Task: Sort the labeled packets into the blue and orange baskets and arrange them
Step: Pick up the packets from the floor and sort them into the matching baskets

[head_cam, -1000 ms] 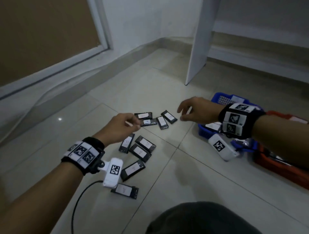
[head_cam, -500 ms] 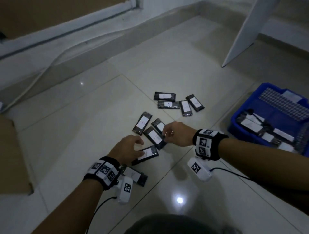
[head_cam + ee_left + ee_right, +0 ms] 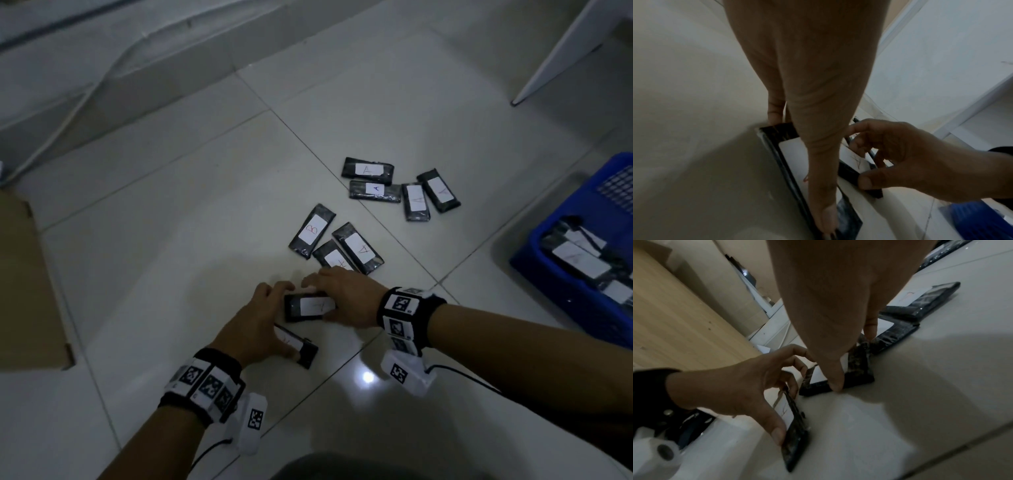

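Black packets with white lettered labels lie scattered on the tiled floor. My left hand (image 3: 270,318) grips the nearest packet (image 3: 305,353) by its ends, thumb at one end and fingers at the other; the right wrist view shows that packet (image 3: 795,420) tilted up on its edge. Just beyond it, my right hand (image 3: 329,294) pinches a second packet (image 3: 308,306) between thumb and fingers. The blue basket (image 3: 534,270) sits at the right with several packets in it. No orange basket is in view.
A B-labelled packet (image 3: 312,231) and two A packets (image 3: 358,248) lie just beyond my hands, and several more (image 3: 414,200) sit farther off. Cardboard (image 3: 27,291) lies on the left. A white panel (image 3: 565,51) stands at the far right, and a cable (image 3: 68,113) runs along the wall.
Both hands have drawn in toward me. The right hand has left the farther packets and taken the one the left was touching; the left now holds the nearest packet.
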